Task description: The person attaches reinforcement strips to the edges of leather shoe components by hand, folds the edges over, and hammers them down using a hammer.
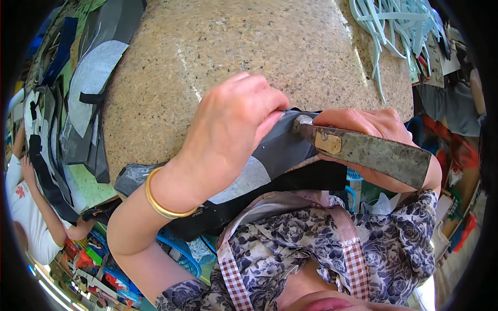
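A dark grey sheet piece [288,136] with a pale grey patch [244,181] lies along the near edge of the stone tabletop, its black cloth part [306,182] hanging toward me. My left hand [236,111] is closed at the piece's far edge, fingertips pinching there and partly hidden. My right hand [358,123] is closed round a hammer [384,155]. The hammer's long worn metal head points toward the lower right, with the wood end of the handle showing in its eye. Its rounded end sits over the grey piece, and the rest of the handle is hidden.
Speckled stone tabletop [155,98] stretches ahead. Pale blue strips [397,23] are heaped at the far right. Stacked grey and black pieces [96,88] lie on the left. A co-worker's arm [41,199] shows at far left. Blue baskets [179,254] stand below the edge.
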A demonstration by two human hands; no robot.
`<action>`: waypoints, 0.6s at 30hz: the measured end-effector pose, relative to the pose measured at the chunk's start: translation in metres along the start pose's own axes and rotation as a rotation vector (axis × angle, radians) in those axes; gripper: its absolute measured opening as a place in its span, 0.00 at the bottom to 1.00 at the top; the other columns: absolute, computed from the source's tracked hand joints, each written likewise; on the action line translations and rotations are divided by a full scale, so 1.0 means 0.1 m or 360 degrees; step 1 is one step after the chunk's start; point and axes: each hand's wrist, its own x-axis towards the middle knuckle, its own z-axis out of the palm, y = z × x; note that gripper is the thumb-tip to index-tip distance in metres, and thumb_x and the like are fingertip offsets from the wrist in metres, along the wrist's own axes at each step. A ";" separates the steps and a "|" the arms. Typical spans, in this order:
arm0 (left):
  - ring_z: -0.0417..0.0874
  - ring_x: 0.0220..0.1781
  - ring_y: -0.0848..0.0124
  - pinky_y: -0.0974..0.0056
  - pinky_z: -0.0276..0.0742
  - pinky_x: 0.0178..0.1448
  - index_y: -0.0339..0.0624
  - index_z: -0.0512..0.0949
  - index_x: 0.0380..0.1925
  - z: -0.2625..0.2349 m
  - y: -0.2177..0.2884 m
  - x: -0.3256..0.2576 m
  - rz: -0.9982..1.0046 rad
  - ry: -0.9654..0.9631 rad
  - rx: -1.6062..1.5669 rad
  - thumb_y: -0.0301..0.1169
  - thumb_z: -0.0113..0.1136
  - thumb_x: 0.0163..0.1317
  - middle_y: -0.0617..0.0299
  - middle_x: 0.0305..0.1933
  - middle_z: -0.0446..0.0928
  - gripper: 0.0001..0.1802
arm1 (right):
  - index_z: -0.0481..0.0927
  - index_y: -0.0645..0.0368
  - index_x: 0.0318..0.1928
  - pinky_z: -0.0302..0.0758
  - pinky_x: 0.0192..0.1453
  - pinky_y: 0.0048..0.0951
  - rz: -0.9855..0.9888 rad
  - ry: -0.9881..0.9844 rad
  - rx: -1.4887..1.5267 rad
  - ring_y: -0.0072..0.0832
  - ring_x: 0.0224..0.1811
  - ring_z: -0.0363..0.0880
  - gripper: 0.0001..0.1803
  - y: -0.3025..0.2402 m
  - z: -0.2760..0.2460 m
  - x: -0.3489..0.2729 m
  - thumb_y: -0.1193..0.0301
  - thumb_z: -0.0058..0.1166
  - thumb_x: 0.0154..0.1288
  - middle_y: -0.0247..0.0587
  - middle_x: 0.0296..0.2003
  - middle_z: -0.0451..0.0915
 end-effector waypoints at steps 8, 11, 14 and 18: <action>0.79 0.35 0.61 0.60 0.75 0.36 0.38 0.81 0.31 0.05 -0.03 0.02 0.0286 -0.0007 0.0200 0.22 0.67 0.49 0.59 0.31 0.76 0.07 | 0.82 0.53 0.47 0.73 0.44 0.31 0.0320 0.0302 0.0080 0.32 0.37 0.83 0.21 -0.10 -0.03 0.02 0.59 0.69 0.55 0.34 0.38 0.84; 0.77 0.38 0.61 0.60 0.77 0.39 0.38 0.79 0.29 0.05 -0.01 -0.04 0.0318 -0.0051 0.0370 0.24 0.62 0.51 0.59 0.32 0.74 0.05 | 0.82 0.52 0.47 0.69 0.46 0.30 0.0293 0.0110 -0.0181 0.30 0.39 0.82 0.20 -0.06 0.00 0.11 0.58 0.68 0.56 0.33 0.39 0.84; 0.78 0.35 0.61 0.61 0.75 0.36 0.38 0.81 0.31 0.03 -0.07 -0.12 0.0219 0.0040 0.0118 0.21 0.67 0.45 0.59 0.32 0.76 0.10 | 0.82 0.52 0.47 0.66 0.48 0.29 0.0399 0.0052 -0.0171 0.29 0.40 0.82 0.19 -0.08 -0.03 0.15 0.59 0.67 0.57 0.33 0.39 0.84; 0.78 0.36 0.62 0.62 0.77 0.38 0.37 0.80 0.32 0.02 0.04 -0.11 0.0273 -0.0063 0.0323 0.24 0.65 0.48 0.59 0.32 0.75 0.10 | 0.82 0.52 0.47 0.72 0.43 0.31 0.0194 0.0146 -0.0213 0.31 0.36 0.83 0.19 -0.06 -0.02 0.14 0.62 0.69 0.56 0.35 0.39 0.84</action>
